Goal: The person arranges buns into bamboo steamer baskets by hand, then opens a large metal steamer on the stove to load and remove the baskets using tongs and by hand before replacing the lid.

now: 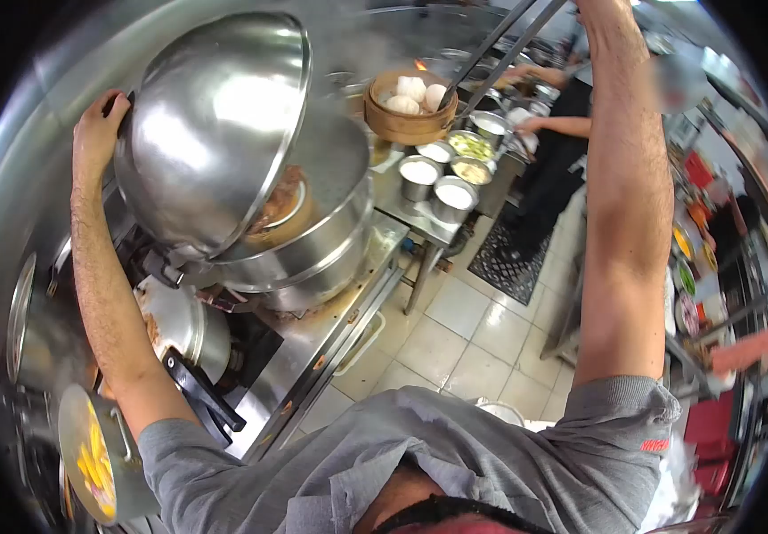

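The basket (419, 133) of pale buns (410, 87) is up in the air, just beyond the big pot (339, 245) and over the near end of a table (390, 194) set with tins (418, 185). The tongs (514, 55) reach down to its far-right rim and look clamped there, so I'd call this the moment of carrying, with the pot uncovered. Moving it from here calls for a firm pinch and a level basket — the hold is on one side only, and the buns could roll.

The right arm is stretched long and nearly straight. Its hand (599, 7) is cut off at the top edge, by the tong handles, so I can't tell how the fingers are set.

The left arm reaches forward too, wrist raised, the left hand (99, 129) with its fingers closed round the dark handle of the lid (215, 116). That dome is tipped up on edge over the pot's left side. Beneath it a bowl (293, 231) of brown food sits inside — steam hangs about. Beyond the tins, a co-worker's hands (531, 125) are busy apart from all this.
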`<state>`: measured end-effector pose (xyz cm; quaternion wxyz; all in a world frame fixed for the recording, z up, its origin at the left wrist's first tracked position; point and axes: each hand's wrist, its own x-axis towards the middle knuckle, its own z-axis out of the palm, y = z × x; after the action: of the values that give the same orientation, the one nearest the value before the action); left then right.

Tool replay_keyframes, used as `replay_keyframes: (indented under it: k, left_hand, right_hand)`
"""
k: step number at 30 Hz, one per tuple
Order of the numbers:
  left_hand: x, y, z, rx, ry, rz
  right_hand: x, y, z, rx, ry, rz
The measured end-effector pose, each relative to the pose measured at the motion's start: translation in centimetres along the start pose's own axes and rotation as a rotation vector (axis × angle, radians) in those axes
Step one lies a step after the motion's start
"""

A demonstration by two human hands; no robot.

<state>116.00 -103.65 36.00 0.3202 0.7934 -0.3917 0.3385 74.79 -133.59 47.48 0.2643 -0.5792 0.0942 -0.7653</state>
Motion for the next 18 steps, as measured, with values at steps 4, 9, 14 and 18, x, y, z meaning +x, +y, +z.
replay_keyframes:
  k: [4, 9, 14, 18]
  left_hand:
    - [0.7, 5.2, 4.1, 0.080, -0.225, 0.154]
    - [1.5, 7.7, 10.7, 0.116, -0.367, 0.347]
    - [4.6, 6.4, 17.5, 0.201, -0.473, 0.359]
    - [7.6, 9.3, 20.6, 0.348, -0.630, 0.450]
  right_hand:
    - [-2.2, -4.1, -7.0, -0.040, 0.078, 0.092]
    - [-9.0, -13.1, -14.5, -0.320, 0.187, -0.104]
    - [-16.9, -23.9, -19.3, -0.488, 0.488, 0.078]
    - [-22.9, -32.5, -25.3, -0.732, 0.399, -0.122]
